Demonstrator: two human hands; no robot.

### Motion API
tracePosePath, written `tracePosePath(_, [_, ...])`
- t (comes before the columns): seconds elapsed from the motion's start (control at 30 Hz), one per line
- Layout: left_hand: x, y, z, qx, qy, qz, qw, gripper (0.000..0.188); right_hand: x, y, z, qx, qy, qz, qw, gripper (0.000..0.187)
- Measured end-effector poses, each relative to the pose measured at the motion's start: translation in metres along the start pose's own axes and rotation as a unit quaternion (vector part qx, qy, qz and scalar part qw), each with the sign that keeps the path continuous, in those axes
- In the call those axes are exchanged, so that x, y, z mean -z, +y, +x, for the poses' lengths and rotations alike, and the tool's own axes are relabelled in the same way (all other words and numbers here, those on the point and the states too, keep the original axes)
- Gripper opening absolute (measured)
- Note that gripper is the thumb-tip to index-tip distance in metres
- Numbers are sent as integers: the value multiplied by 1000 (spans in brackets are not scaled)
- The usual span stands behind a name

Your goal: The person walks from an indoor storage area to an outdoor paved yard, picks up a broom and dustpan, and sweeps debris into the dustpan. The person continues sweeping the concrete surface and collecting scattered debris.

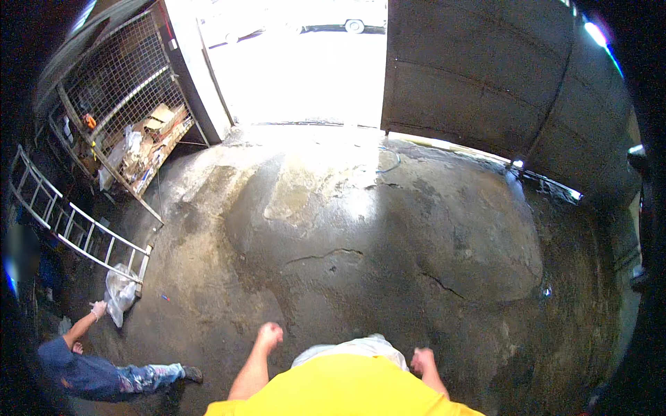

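Near the bottom centre, my left hand (270,335) is raised in front of me over the floor, its fingers curled closed and no object showing in it. On the other side of my yellow shirt (347,388), my right hand (422,360) hangs beside a white cloth (378,344) at my waist. Its fingers look curled too, a little blurred, with nothing seen in them. Neither hand touches anything that I can make out. The wet concrete floor (333,229) spreads out below both hands, with dark cracks running across it.
At lower left another person (87,367) reaches a gloved hand to a clear plastic bag (120,295) by a metal ladder (83,232). Farther back stands a mesh cage (132,76) with cardboard (159,118). A large dark door (479,69) borders the bright opening; a thin hose (395,161) lies near it.
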State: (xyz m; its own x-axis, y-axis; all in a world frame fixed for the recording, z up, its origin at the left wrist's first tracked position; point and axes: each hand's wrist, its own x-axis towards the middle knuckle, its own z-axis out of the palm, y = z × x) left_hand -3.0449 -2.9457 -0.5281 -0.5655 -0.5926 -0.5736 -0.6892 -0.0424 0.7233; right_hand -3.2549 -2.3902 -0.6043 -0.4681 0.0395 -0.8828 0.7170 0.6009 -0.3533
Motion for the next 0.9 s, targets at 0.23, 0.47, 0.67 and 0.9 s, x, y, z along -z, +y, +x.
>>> tracePosePath(0.23, [-26, -42, 69, 275, -100, 141, 946, 24, 31, -463, 49, 329, 20, 90, 940, 26])
tracePosePath(0.47, [26, 204, 337, 192, -91, 160, 964, 17, -23, -618, 151, 245, 7, 99, 965, 19])
tracePosePath(0.67, [63, 538, 610, -113, 16, -9, 993, 16, -32, -663, 147, 81, 64, -66, 993, 29])
tracePosePath(0.9, [93, 733, 796, -104, 34, -30, 994, 31, -6, -868, 290, -5, 17, 124, 992, 26])
